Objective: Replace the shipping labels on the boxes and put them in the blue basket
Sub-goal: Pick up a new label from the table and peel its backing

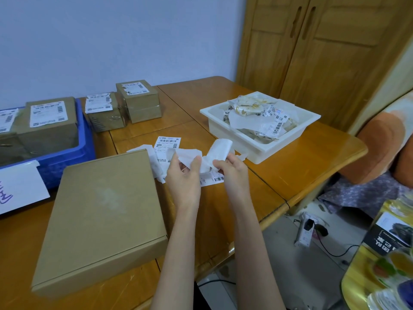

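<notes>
Both hands pinch label paper: left hand (183, 173), right hand (232, 170) | bare flat box (101, 218) lies just left, nearer left hand | long axis runs away from person.

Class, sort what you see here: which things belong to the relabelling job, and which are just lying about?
Job: flat box, paper strip held by left hand and right hand, fresh label, blue basket, white scrap tray.
Lying about: cushion, charger.

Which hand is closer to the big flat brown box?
The left hand. It pinches crumpled white label paper just off the right edge of the large flat brown cardboard box. The right hand grips the same paper farther right, toward the white plastic tray.
</notes>
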{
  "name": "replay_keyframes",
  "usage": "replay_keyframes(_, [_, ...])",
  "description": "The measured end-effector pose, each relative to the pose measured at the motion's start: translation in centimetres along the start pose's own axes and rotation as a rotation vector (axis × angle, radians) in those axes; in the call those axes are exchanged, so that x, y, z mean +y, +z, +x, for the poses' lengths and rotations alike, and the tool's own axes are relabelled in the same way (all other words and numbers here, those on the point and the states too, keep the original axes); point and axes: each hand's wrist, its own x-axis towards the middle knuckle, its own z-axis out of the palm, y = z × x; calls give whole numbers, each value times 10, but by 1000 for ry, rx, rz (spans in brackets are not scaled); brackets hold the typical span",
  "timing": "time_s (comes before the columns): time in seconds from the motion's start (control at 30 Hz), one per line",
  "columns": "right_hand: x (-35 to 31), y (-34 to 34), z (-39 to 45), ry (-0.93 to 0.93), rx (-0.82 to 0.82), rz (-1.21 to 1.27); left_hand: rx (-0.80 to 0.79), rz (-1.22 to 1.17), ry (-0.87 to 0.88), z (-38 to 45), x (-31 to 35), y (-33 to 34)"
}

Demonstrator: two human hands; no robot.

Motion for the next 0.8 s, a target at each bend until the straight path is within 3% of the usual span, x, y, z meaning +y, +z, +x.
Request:
replay_keyframes(0.23, [-1,-7,4,59,-33,98,-47,86,103,4,-3,5])
replay_keyframes(0.5, [5,-15,10,141,26,271,-40,-51,-23,5,4,-4])
replay_keyframes(0.63, [5,-11,4,86,-89,246,-67,27,-2,5,3,1])
replay_keyframes(0.8, [4,-10,1,78,-102,405,-77,-27,-70,7,0,-2])
